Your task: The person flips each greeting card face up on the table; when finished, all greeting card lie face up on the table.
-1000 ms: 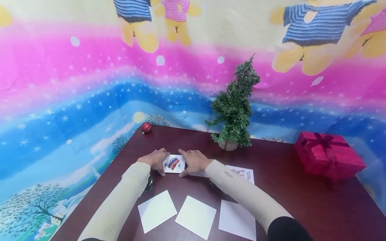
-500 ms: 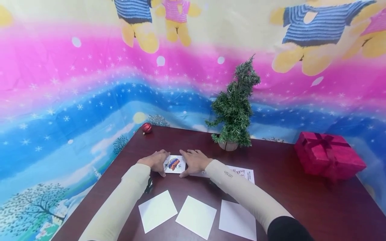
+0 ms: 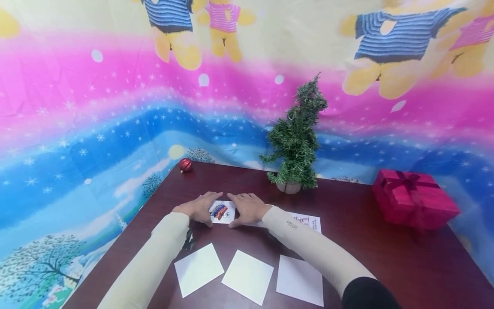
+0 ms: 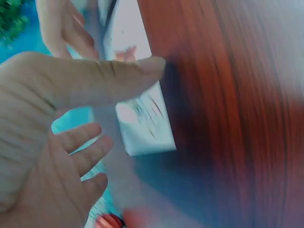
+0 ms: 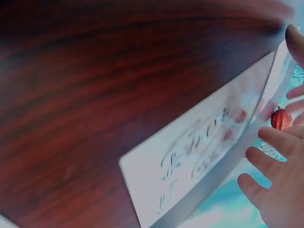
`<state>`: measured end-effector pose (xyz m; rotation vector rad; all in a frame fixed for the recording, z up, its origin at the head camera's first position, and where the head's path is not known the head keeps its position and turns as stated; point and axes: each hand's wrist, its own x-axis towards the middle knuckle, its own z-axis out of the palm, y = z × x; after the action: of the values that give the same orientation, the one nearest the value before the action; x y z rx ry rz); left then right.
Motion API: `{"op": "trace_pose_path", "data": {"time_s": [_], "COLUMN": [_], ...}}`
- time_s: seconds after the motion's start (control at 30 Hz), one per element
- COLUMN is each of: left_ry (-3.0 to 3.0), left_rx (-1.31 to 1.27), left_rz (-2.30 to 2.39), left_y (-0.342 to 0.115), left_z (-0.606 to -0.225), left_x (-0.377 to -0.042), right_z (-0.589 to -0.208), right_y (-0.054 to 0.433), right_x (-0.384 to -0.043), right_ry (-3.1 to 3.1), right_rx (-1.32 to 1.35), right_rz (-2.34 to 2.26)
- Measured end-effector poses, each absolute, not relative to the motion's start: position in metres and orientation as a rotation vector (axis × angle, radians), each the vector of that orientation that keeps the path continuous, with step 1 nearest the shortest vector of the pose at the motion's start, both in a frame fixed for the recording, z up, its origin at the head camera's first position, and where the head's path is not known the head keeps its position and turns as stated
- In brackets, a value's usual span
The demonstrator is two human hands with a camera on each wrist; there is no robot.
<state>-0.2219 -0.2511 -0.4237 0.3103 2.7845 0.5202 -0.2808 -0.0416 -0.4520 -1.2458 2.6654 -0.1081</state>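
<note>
A white card [image 3: 225,211] with an orange-and-blue drawing and Chinese characters lies on the dark wooden table. My left hand [image 3: 198,209] is at its left end, and the fingers reach partly over that edge. At the right end is my right hand [image 3: 250,209], thumb and fingers spread around the edge. Seen from the left wrist, the left thumb [image 4: 109,80] stretches straight across the card, other fingers loosely extended. A second card [image 5: 190,147] with handwriting lies to the right, partly under my right forearm in the head view. The right fingers [image 5: 280,142] are relaxed and apart.
Blank white cards [image 3: 198,269] lie in a row nearer to me. A small artificial tree [image 3: 297,141] stands at the back, with a red gift box [image 3: 414,199] to the right. A red bauble [image 3: 185,165] sits at the far left corner, before a printed backdrop [image 3: 115,98].
My left hand's fingers have straightened and extended a little further over the card's left edge. The head view has shifted slightly; the cards lie in the same arrangement.
</note>
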Motion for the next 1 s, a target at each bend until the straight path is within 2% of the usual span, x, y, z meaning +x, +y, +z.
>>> {"op": "trace_pose_path", "data": {"time_s": [0.23,0.4,0.77,1.0], "left_ry": [2.944,3.034,2.954,2.923], "left_rx": [0.397,0.435,0.646,0.798], "left_rz": [0.380,0.229,0.338,0.232], "left_y": [-0.208,-0.176,-0.114,-0.082], "left_z": [-0.405,-0.403,-0.415,-0.424], "left_x": [-0.212,-0.199,-0.154,-0.125], "right_z": [-0.445,-0.446,-0.444,-0.442], "right_y": [-0.009,0.036,0.154,0.194], "right_x": [-0.270,-0.249,-0.172,-0.118], "right_ry": [2.747,2.768,2.872,2.967], "right_rx": [-1.337,-1.345,-1.217,-1.076], "right_rz": [-0.136,-0.207,-0.380,-0.313]}}
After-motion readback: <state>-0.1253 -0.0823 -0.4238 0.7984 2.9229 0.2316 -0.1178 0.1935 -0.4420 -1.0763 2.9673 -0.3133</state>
